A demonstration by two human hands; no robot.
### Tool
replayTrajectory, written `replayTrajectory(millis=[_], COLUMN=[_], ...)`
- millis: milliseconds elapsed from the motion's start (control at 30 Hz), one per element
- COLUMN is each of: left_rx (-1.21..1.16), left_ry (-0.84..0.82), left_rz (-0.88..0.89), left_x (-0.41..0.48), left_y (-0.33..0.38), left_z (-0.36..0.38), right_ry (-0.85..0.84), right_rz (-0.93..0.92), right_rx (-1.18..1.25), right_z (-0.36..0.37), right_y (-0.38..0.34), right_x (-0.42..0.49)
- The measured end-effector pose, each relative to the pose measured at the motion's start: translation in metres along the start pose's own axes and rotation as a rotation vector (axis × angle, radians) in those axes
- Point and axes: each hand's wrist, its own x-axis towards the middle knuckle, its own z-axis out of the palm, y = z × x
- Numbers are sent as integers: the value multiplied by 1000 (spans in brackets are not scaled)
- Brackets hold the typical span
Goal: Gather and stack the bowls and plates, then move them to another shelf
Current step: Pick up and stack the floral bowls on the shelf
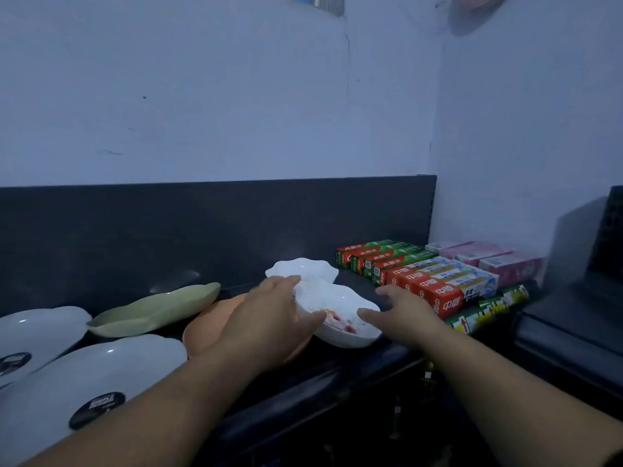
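Observation:
A white bowl with a red pattern inside [340,306] sits tilted on the dark shelf [337,369]. My left hand [269,318] grips its left rim, thumb on the near edge and fingers over the far edge. My right hand [403,308] is spread at the bowl's right side, its thumb at the rim and its fingers apart from it. Just behind stands a second white scalloped bowl [303,267]. An orange plate [202,323] lies partly under my left hand. Left of it are a green leaf-shaped plate [158,308] and two white plates [101,369] [40,332] with black labels.
Red and green toothpaste boxes [421,274] lie in rows right of the bowls, with pink boxes [488,257] behind and green-yellow boxes [488,308] at the front edge. A dark back panel [202,224] closes the shelf's rear. Another dark unit [580,318] stands at the far right.

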Motion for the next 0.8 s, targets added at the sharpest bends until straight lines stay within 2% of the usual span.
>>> replayTrajectory(millis=[200,467,633,700,800], left_rx=[-74,-134,68,222,324], left_ry=[-97,-25,87,97,68], left_rz=[-14,-44,-5,-6,-55], left_x=[8,17,34,43,54], left_y=[5,8,5,-2,-10], left_z=[8,18,9,2,-4], right_ry=[-63,-51,22,54,90], right_rz=[7,-64,-116,-132,-132], right_rx=[-35,97,168,106,-2], right_z=[0,-16,-30,-35,-41], right_y=[9,10,-8,-19,-34], right_x=[31,63,80,85,96])
